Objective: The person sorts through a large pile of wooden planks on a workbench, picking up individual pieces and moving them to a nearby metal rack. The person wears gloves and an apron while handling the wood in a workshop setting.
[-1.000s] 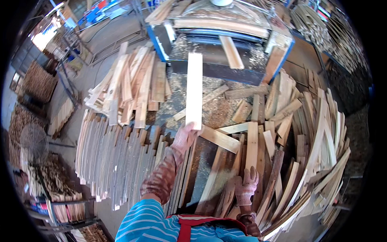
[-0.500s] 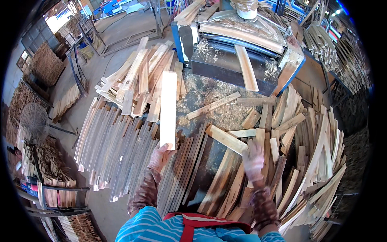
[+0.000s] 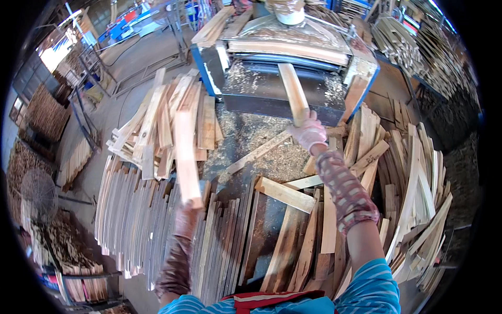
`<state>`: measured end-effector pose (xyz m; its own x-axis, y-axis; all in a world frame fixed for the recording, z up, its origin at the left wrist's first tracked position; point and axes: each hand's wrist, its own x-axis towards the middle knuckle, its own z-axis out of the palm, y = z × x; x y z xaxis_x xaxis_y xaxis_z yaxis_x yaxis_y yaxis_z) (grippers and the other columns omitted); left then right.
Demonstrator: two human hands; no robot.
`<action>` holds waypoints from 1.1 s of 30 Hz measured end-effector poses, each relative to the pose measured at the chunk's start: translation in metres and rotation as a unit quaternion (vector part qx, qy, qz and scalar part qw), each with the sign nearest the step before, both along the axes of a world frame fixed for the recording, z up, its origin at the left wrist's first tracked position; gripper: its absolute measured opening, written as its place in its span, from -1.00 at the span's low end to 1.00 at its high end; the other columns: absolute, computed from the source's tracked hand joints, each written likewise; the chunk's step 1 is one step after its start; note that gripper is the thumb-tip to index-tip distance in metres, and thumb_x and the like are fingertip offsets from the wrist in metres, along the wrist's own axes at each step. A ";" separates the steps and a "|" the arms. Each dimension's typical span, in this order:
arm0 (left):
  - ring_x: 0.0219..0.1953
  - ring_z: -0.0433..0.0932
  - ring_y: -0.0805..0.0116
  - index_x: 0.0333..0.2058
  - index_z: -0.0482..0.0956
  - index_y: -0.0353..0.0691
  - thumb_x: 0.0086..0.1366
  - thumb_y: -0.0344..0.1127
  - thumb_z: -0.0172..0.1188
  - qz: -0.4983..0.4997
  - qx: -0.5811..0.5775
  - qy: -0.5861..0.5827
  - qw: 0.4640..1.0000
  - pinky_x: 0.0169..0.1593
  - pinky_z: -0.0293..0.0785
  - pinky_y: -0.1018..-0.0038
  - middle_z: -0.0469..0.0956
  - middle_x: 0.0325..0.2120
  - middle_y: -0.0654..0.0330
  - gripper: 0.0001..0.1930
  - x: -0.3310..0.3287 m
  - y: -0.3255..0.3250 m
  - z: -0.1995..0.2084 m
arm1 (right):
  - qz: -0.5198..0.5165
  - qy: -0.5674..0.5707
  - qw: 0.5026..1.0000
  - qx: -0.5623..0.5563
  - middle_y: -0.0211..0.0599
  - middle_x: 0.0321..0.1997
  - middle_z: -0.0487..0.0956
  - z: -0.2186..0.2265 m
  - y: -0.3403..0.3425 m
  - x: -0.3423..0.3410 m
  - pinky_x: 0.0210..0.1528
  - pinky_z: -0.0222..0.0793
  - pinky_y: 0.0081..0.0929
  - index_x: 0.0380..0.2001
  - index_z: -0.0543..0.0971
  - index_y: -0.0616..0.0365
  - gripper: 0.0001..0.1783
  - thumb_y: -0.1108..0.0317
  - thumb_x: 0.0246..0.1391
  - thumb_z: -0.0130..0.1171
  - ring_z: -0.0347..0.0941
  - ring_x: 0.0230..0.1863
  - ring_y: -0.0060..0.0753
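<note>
Board no. 1 point(image 3: 292, 88) is upper ctr of frame, flat-ish on the dark metal bed point(image 3: 261, 86) of the blue-sided machine point(image 3: 361, 68). Its far end is close to the roller bar point(image 3: 321, 65); near end sticks out over the bed's front edge, right where your R hand point(image 3: 309, 131) is.

Key relation: from your R fingers, no. 1 runs up-frame & a touch left, long axis approx. carrying on the line of your R forearm. R is def. the nearer hand; your L is well apart, lower left of ctr.

R fingers: gloved, partly curled at no. 1's near end, overlapping it. Can't tell how tight, b/c the back of the glove hides the undersides.

L hand point(image 3: 186, 222): a bit blurred, but your fingers are closed on the near end of board no. 2 point(image 3: 186, 157), which points up-frame w/ a slight left lean, more or less parallel to no. 1. Its far end overlaps the loose board pile point(image 3: 157, 118) at ctr left; gap betw. them, if any, unclear.

Btwn/below your hands: sawdust point(image 3: 266, 138) mid-frame, a short slanted board point(image 3: 286, 194) just below, & the strip stack point(image 3: 138, 220) lower left, just beside your L forearm.
</note>
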<state>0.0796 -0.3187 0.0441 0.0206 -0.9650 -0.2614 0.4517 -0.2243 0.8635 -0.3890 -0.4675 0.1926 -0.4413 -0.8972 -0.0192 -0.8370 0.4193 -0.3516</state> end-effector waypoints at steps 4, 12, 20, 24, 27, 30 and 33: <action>-0.16 0.58 0.27 0.19 0.38 -0.18 0.41 -0.20 0.21 0.063 -0.076 -0.185 0.978 -0.17 0.57 0.29 0.51 -0.03 0.11 -0.55 0.078 -0.123 0.036 | 0.010 0.032 0.999 -0.016 0.02 0.23 0.38 -0.038 0.019 -0.014 0.12 0.50 -0.02 0.38 0.14 0.02 -0.02 0.01 -0.03 0.39 0.48 0.19 0.12; 0.08 0.52 0.16 0.33 0.17 -0.17 0.31 -0.16 0.30 0.033 -0.038 -0.241 0.969 0.12 0.49 0.13 0.46 0.16 0.00 -0.28 0.043 -0.178 0.015 | -0.017 -0.159 0.985 -0.061 0.11 0.38 0.31 -0.073 0.152 0.027 0.12 0.55 -0.05 0.45 0.12 0.00 0.02 0.05 -0.02 0.39 0.51 0.15 0.19; 0.18 0.51 0.23 0.45 0.07 -0.33 0.30 -0.07 0.35 -0.320 0.029 0.156 0.934 0.24 0.44 0.34 0.45 0.23 0.07 -0.10 -0.226 0.070 0.041 | 0.031 -0.213 0.956 -0.197 0.20 0.33 0.32 -0.079 0.303 0.112 0.15 0.49 -0.09 0.37 0.19 0.22 0.01 0.20 -0.11 0.46 0.41 0.24 0.24; 0.15 0.55 0.20 0.27 0.39 -0.37 0.31 -0.23 0.29 -0.297 0.123 0.140 0.936 0.28 0.43 0.33 0.57 0.11 0.04 -0.38 -0.239 0.117 0.053 | 0.070 -0.209 0.952 -0.213 0.18 0.35 0.35 -0.074 0.364 0.135 0.14 0.48 -0.06 0.35 0.25 0.21 -0.07 0.18 -0.07 0.42 0.48 0.14 0.29; 0.14 0.57 0.17 0.17 0.51 -0.41 0.28 -0.29 0.29 -0.308 0.145 0.146 0.929 0.27 0.46 0.33 0.61 0.06 0.02 -0.48 -0.214 0.139 0.053 | 0.157 -0.267 0.941 -0.136 0.12 0.41 0.33 -0.066 0.398 0.125 0.18 0.46 -0.10 0.33 0.31 0.20 -0.15 0.17 0.01 0.40 0.48 0.17 0.25; 0.06 0.63 0.16 0.14 0.54 -0.41 0.25 -0.37 0.30 -0.317 0.165 0.138 0.924 0.18 0.55 0.31 0.63 0.03 0.03 -0.51 -0.189 0.158 0.048 | 0.148 -0.317 0.920 -0.177 0.14 0.29 0.46 -0.071 0.423 0.122 0.19 0.47 -0.17 0.26 0.46 0.17 -0.31 0.14 0.09 0.36 0.47 0.21 0.20; -0.01 0.65 0.20 0.08 0.59 -0.41 0.27 -0.36 0.31 -0.313 0.183 0.096 0.927 0.11 0.59 0.31 0.66 -0.03 0.05 -0.57 -0.176 0.177 0.060 | 0.095 -0.299 0.942 -0.115 0.08 0.23 0.53 -0.081 0.441 0.120 0.17 0.48 -0.18 0.22 0.51 0.15 -0.40 0.15 0.14 0.31 0.51 0.17 0.16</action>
<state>-0.0965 -0.1420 0.1036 -0.5938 -0.6182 -0.5150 0.2724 -0.7567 0.5943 -0.2693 -0.0268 0.1112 -0.2438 -0.9698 -0.0083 -0.5127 0.1362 -0.8477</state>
